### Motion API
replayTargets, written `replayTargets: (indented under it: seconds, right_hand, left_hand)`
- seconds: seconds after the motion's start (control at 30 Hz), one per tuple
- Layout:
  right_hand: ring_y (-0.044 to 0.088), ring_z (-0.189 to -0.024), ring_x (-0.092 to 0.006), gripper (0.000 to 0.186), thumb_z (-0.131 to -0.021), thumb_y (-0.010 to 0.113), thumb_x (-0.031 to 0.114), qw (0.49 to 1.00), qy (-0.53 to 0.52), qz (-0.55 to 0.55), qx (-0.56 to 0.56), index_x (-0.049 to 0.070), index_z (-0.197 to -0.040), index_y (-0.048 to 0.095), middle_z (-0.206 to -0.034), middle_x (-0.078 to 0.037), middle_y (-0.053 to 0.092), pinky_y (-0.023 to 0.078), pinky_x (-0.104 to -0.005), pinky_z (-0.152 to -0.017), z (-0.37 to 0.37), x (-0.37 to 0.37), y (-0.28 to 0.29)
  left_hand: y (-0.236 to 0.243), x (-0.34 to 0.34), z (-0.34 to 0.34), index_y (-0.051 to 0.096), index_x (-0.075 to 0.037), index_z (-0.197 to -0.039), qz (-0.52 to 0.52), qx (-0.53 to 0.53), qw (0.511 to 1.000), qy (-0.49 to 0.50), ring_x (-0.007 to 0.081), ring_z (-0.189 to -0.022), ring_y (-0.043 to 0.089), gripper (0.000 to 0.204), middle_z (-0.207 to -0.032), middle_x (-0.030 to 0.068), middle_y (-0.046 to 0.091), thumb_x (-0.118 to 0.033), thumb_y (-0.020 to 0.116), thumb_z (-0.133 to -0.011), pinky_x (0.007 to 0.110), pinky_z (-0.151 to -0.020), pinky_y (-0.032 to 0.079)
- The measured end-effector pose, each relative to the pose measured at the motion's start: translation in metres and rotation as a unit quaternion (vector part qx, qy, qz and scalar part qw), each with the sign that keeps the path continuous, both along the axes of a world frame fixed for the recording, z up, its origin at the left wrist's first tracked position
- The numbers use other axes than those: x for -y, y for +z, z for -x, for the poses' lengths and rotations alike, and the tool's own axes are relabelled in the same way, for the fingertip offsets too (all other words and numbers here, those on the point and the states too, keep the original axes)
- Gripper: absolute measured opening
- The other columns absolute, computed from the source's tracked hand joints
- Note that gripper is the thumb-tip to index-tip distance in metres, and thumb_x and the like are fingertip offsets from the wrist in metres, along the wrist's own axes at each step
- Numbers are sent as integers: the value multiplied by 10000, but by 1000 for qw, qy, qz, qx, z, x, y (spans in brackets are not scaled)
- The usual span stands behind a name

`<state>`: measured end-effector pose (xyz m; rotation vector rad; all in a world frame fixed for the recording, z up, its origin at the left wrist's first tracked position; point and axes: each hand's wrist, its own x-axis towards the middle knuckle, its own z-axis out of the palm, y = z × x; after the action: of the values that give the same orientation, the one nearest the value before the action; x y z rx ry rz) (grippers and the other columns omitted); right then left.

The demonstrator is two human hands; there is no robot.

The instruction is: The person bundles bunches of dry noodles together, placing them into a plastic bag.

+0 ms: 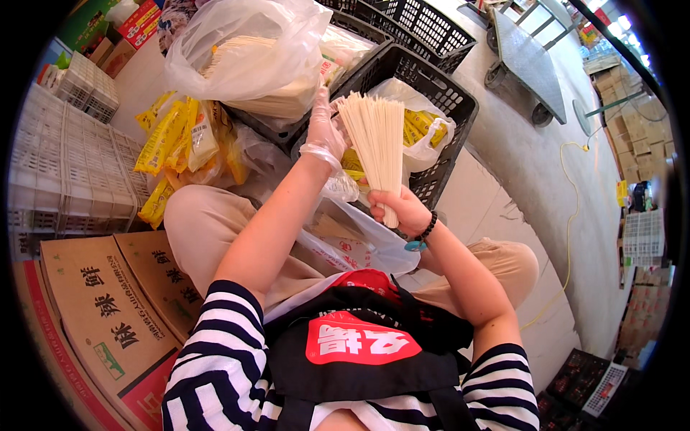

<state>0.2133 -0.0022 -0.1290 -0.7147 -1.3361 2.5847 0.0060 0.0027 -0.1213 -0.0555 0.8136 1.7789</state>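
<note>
My right hand (399, 208) is closed around the narrow lower end of a fanned bundle of long pale dry sticks, possibly noodles (372, 136), held upright. My left hand (323, 129), in a clear plastic glove, is raised beside the bundle's upper left, its fingers stretched upward; whether it touches the sticks is unclear. Behind it a translucent bag (259, 32) holds more pale sticks. A black crate (453, 108) behind the bundle contains bagged yellow packets (420, 133). More yellow packets (169, 136) lie at left. A plastic bag (338, 237) rests between my legs.
White crates (79, 172) and cardboard boxes (100, 302) stand close at left. Another black crate (410, 29) is at the back. A metal flatbed trolley (525, 65) is at upper right, with a yellow cable (571, 208) along the floor and stacked cartons (622, 122) at far right.
</note>
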Motion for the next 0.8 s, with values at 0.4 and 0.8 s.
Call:
replayTargets:
  seconds: [0.4,0.8]
  right_hand:
    - [589,-905,-208,414,-838,612,186,901,-140,-396,108,7,-1185,477,-971,-134,627,454,-327,-818,6,8,-13]
    - [492,-575,-64,233,-875,594,186,971,55,-221,75,52,-1036,492,-761,13,516,401,-220,-498,-10,11,19]
  left_hand:
    - [-3,19,-9,411,-36,-1311,-47,131,984,-113,376,-1189,434,965,-1288,185,470,-793,133,-780,538,-1028,287]
    - [30,71,13,379,-52,-1335,-105,-62,964,-235,309,-1156,498,772,-1286,144,491,-661,306,-866,482,-1004,360]
